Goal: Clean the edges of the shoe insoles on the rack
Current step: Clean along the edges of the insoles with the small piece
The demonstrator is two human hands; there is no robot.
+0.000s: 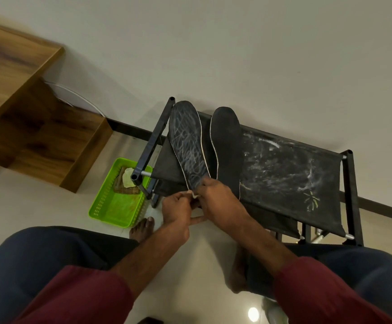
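At the rack [291, 169], right hand [218, 198] gripped the marked insole [185, 141]; left hand [175, 208] pinched seemingly a wipe [194, 195] at its heel edge, likely needing steady strokes next.

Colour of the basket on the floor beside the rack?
The basket is bright green; head view.

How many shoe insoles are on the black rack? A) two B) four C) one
A: two insoles rest on the rack, the scribbled insole that the right hand holds at its heel, and a plain dark insole beside it.
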